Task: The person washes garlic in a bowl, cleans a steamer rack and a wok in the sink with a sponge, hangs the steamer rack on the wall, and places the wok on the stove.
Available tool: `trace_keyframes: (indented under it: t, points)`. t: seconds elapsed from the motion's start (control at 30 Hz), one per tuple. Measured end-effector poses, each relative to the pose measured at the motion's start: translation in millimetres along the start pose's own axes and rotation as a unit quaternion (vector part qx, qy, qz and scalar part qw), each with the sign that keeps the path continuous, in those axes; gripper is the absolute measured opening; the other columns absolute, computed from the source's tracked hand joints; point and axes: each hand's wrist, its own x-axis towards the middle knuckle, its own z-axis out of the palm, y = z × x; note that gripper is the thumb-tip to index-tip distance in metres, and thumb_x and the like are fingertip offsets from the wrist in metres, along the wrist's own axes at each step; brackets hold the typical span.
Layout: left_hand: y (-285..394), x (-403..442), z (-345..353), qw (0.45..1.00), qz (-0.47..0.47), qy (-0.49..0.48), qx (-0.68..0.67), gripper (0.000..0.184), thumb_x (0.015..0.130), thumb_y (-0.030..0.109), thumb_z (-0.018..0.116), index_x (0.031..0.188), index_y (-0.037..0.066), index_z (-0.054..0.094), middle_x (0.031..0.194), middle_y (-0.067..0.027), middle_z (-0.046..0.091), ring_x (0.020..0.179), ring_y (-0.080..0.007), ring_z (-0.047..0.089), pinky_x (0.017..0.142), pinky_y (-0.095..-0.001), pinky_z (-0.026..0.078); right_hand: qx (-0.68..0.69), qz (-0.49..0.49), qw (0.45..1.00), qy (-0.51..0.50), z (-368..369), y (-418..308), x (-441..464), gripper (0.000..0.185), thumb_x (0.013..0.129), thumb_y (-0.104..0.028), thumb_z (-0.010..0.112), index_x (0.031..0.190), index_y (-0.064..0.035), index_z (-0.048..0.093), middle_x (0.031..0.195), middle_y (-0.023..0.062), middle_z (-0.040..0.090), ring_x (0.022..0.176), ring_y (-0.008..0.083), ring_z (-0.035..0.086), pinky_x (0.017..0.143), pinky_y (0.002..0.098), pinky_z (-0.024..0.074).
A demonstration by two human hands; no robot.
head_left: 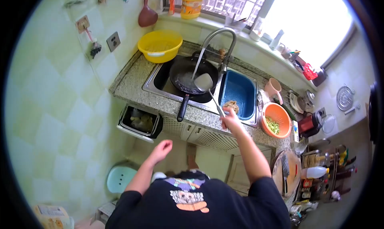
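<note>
My right hand (230,120) is closed around the handle of a metal wok spatula (203,82). The spatula's blade is inside a black wok (175,73), which sits over the left bowl of the sink (150,85). Water runs from the curved faucet (233,39) into the wok, where some water has collected. The wok's black handle (183,108) points toward me across the counter edge. My left hand (162,150) hangs in front of the counter with its fingers curled in and nothing visible in it. Just beyond my right hand, a brown fibrous clump (231,105) lies in a blue basin (250,91).
A yellow basin (160,45) stands at the back left. On the right are an orange colander (285,115) with chopped greens, a pink dipper (273,86), and a round cutting board (294,161) with a cleaver (285,167). Below the counter, an open bin (140,121) sticks out.
</note>
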Motion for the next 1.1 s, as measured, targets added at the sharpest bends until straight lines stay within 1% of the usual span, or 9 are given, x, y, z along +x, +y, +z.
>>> trace_keyframes:
  t: [0.07, 0.23, 0.33, 0.5, 0.57, 0.67, 0.73, 0.83, 1.1]
  points:
    - [55, 33, 17, 0.985, -0.132, 0.045, -0.098, 0.036, 0.093, 0.023, 0.05, 0.124, 0.008, 0.043, 0.107, -0.0029, 0.055, 0.091, -0.012, 0.054, 0.078, -0.0267, 0.045, 0.081, 0.065, 0.992, -0.068, -14, -15, 69, 0.049, 0.074, -0.002, 0.059, 0.12, -0.0021, 0.039, 0.069, 0.0093, 0.055, 0.046, 0.0141, 0.049, 0.041, 0.0268, 0.038]
    - [54, 111, 32, 0.952, -0.17, 0.158, -0.199, 0.035, 0.094, 0.03, 0.046, 0.122, 0.009, 0.046, 0.111, -0.0068, 0.055, 0.093, -0.0172, 0.057, 0.078, -0.0318, 0.048, 0.036, 0.192, 0.972, -0.133, -20, -50, 190, 0.044, 0.078, -0.003, 0.057, 0.12, -0.0052, 0.041, 0.073, 0.0094, 0.056, 0.052, 0.0138, 0.051, 0.049, 0.0301, 0.0433]
    - [46, 142, 25, 0.927, -0.166, 0.089, -0.325, 0.033, 0.093, 0.034, 0.047, 0.111, 0.006, 0.052, 0.099, -0.0074, 0.059, 0.085, -0.0171, 0.06, 0.072, -0.0308, 0.05, 0.06, 0.171, 0.973, -0.146, 4, -34, 237, 0.047, 0.08, -0.006, 0.057, 0.122, -0.0069, 0.038, 0.076, 0.0095, 0.057, 0.052, 0.0151, 0.051, 0.05, 0.0313, 0.0447]
    - [53, 174, 16, 0.915, -0.246, 0.028, -0.32, 0.059, 0.09, 0.057, 0.034, 0.099, 0.002, 0.055, 0.082, -0.0109, 0.063, 0.067, -0.0183, 0.062, 0.059, -0.0302, 0.052, 0.034, 0.14, 0.958, -0.246, 33, -19, 239, 0.038, 0.082, -0.011, 0.058, 0.115, -0.0052, 0.041, 0.072, 0.0083, 0.054, 0.047, 0.0153, 0.05, 0.039, 0.03, 0.0418]
    - [54, 189, 27, 0.848, -0.228, -0.073, -0.472, 0.056, 0.088, 0.056, 0.042, 0.1, 0.003, 0.052, 0.072, -0.0051, 0.055, 0.054, -0.0119, 0.053, 0.045, -0.023, 0.043, 0.087, 0.199, 0.936, -0.277, 21, -32, 232, 0.028, 0.083, -0.011, 0.057, 0.108, -0.0048, 0.047, 0.072, 0.0069, 0.054, 0.047, 0.0127, 0.048, 0.038, 0.027, 0.0385]
    - [89, 204, 43, 0.63, -0.225, -0.149, -0.728, 0.043, 0.09, 0.043, 0.049, 0.103, 0.003, 0.049, 0.069, -0.0008, 0.045, 0.048, -0.0079, 0.042, 0.042, -0.0209, 0.036, 0.205, 0.239, 0.908, -0.275, 8, -40, 208, 0.018, 0.086, -0.009, 0.055, 0.102, -0.0053, 0.048, 0.071, 0.0056, 0.053, 0.045, 0.0097, 0.042, 0.037, 0.0231, 0.0314]
    - [79, 210, 41, 0.666, -0.205, -0.202, -0.688, 0.017, 0.094, 0.019, 0.046, 0.103, 0.005, 0.047, 0.066, 0.0026, 0.036, 0.045, -0.0044, 0.035, 0.039, -0.0187, 0.031, 0.234, 0.24, 0.912, -0.235, 10, -40, 194, 0.014, 0.087, -0.01, 0.054, 0.099, -0.0063, 0.048, 0.071, 0.0052, 0.052, 0.045, 0.009, 0.041, 0.036, 0.0232, 0.0287]
    - [107, 210, 38, 0.753, -0.254, -0.158, -0.586, 0.003, 0.092, 0.014, 0.047, 0.094, 0.011, 0.047, 0.061, 0.005, 0.035, 0.042, -0.0025, 0.033, 0.036, -0.0194, 0.03, 0.334, 0.278, 0.866, -0.246, 5, -26, 184, 0.009, 0.088, -0.011, 0.054, 0.094, -0.0069, 0.048, 0.069, 0.0042, 0.05, 0.045, 0.0082, 0.04, 0.036, 0.0214, 0.0275]
    - [144, 206, 52, 0.875, -0.279, -0.06, -0.391, 0.007, 0.09, 0.012, 0.049, 0.086, 0.013, 0.043, 0.062, 0.0044, 0.039, 0.043, -0.0029, 0.036, 0.036, -0.0198, 0.032, 0.341, 0.273, 0.862, -0.259, 31, -42, 146, 0.018, 0.085, -0.008, 0.057, 0.099, -0.005, 0.046, 0.083, 0.008, 0.058, 0.048, 0.0093, 0.046, 0.039, 0.024, 0.0386]
